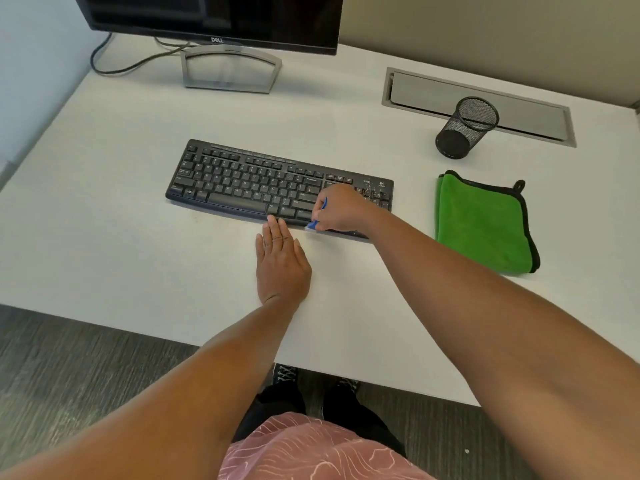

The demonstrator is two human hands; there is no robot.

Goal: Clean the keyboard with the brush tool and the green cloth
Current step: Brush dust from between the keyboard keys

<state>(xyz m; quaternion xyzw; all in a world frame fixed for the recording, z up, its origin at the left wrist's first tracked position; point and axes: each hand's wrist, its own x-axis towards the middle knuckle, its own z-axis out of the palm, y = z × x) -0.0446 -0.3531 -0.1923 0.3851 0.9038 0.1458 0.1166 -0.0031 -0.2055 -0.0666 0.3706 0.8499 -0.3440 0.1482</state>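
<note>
A black keyboard lies across the middle of the white desk. My right hand grips a small blue brush tool over the keyboard's front right part, bristles down at the front edge. My left hand lies flat on the desk just in front of the keyboard, fingers straight, fingertips touching its front edge. The green cloth, folded and edged in black, rests on the desk to the right of the keyboard, untouched.
A monitor on a silver stand is at the back with cables trailing left. A black mesh pen cup stands by a metal cable hatch at the back right. The desk's front edge is near my legs.
</note>
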